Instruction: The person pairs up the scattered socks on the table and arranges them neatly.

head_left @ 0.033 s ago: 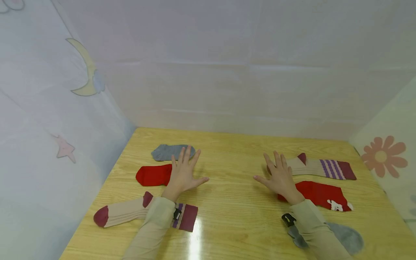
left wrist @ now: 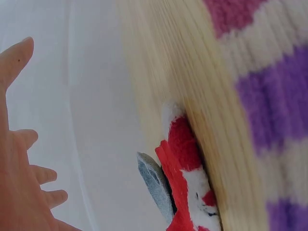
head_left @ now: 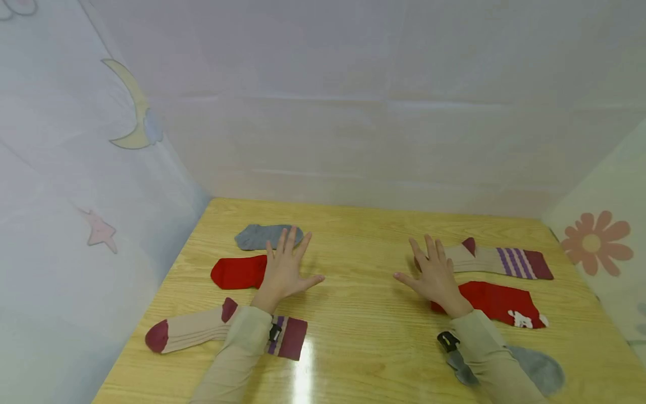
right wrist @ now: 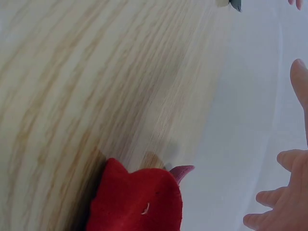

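Observation:
My left hand (head_left: 284,276) is held above the table with its fingers spread, holding nothing. It overlaps the cuff end of a red sock (head_left: 237,273) and reaches a grey sock (head_left: 262,238) in the head view. Under the left forearm lies a beige sock (head_left: 194,332) with maroon toe, heel and cuff. Fingers also splayed, my right hand (head_left: 438,278) grips nothing. Beside it are another beige sock (head_left: 469,259) with purple stripes and a red sock (head_left: 494,303) with a white animal face. The right sleeve partly hides a second grey sock (head_left: 540,370).
The socks lie flat on a wooden table (head_left: 363,336), three at each side. A pale cloth backdrop (head_left: 323,112) rises behind the table's far edge and along both sides. Black straps circle both wrists.

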`<state>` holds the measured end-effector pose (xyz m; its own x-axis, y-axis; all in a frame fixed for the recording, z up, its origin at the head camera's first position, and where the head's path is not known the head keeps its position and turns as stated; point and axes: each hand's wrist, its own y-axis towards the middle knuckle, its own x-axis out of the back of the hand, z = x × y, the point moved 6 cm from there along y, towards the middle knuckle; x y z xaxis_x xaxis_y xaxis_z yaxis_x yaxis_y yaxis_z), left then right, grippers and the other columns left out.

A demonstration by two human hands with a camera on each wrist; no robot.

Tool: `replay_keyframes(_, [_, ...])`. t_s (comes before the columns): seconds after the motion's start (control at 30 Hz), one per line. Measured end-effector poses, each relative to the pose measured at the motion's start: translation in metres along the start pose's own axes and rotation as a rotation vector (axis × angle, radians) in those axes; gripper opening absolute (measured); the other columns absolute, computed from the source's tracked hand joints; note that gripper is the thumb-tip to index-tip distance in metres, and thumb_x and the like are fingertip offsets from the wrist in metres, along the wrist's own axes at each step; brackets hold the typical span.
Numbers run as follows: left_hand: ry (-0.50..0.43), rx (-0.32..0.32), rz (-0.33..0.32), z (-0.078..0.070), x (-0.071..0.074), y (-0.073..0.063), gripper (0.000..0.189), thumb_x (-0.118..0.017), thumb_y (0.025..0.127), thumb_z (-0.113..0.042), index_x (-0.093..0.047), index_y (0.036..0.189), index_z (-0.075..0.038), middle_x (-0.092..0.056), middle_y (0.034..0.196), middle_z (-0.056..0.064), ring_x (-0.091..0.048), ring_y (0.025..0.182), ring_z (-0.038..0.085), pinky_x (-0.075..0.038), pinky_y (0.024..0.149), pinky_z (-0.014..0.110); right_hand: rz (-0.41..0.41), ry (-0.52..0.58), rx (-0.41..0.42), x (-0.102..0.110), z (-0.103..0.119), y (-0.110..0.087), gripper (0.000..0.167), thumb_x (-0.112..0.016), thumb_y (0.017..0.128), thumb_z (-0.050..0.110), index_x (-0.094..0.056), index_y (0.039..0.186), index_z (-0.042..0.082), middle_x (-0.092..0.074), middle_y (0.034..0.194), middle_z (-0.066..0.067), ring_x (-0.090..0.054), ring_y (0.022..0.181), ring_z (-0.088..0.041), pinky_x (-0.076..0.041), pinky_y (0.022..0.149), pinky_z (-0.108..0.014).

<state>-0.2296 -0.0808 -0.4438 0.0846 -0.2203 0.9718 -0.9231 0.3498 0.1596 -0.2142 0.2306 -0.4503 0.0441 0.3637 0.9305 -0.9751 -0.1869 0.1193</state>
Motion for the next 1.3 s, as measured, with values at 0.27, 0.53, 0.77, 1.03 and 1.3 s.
replay_keyframes(0.27, [0.008,-0.009,0.004,0.002,0.004,0.003,0.099,-0.053,0.071,-0.071,-0.010,0.147,-0.026,0.000,0.151,0.013,-0.003,0.136,0.036,-0.008,0.097,0.067,-0.008,-0.039,0.002,0.003,0.002,-0.001,0.093,-0.063,0.075,0.057,-0.024,0.143,0.006,-0.010,0.145,-0.028,-0.006,0.129,-0.051,-0.016,0.084,-0.075])
replay_keyframes(0.53, [0.023,0.000,-0.001,0.003,0.010,0.005,0.101,-0.057,0.069,-0.071,-0.008,0.147,-0.028,0.000,0.151,0.011,-0.002,0.136,0.034,-0.007,0.097,0.067,-0.008,-0.027,-0.027,0.012,0.000,-0.003,0.097,-0.064,0.073,0.059,-0.019,0.145,0.012,-0.007,0.146,-0.026,-0.002,0.130,-0.050,-0.012,0.085,-0.076])
replay_keyframes(0.77, [0.015,0.007,0.014,0.001,0.010,0.004,0.105,-0.057,0.067,-0.073,-0.008,0.147,-0.027,0.007,0.151,0.011,0.001,0.136,0.035,-0.007,0.097,0.068,-0.007,-0.038,-0.048,0.019,-0.003,-0.006,0.101,-0.065,0.071,0.059,-0.015,0.146,0.014,-0.003,0.148,-0.024,0.003,0.131,-0.049,-0.008,0.085,-0.077])
replay_keyframes(1.03, [0.042,0.019,0.016,0.003,0.009,0.002,0.106,-0.053,0.065,-0.077,-0.008,0.147,-0.027,0.013,0.151,0.009,0.001,0.136,0.036,-0.005,0.097,0.068,-0.015,-0.059,-0.050,0.021,-0.003,-0.007,0.103,-0.065,0.069,0.062,-0.013,0.147,0.017,0.001,0.148,-0.023,0.008,0.131,-0.049,-0.006,0.081,-0.079])
replay_keyframes(1.3, [0.058,0.013,0.022,0.003,0.010,0.001,0.107,-0.049,0.065,-0.080,-0.005,0.147,-0.028,0.013,0.150,0.010,0.002,0.136,0.037,-0.007,0.096,0.068,-0.004,-0.062,-0.062,0.020,-0.003,-0.009,0.106,-0.065,0.069,0.062,-0.007,0.148,0.022,0.003,0.148,-0.024,0.010,0.129,-0.052,-0.005,0.078,-0.080])
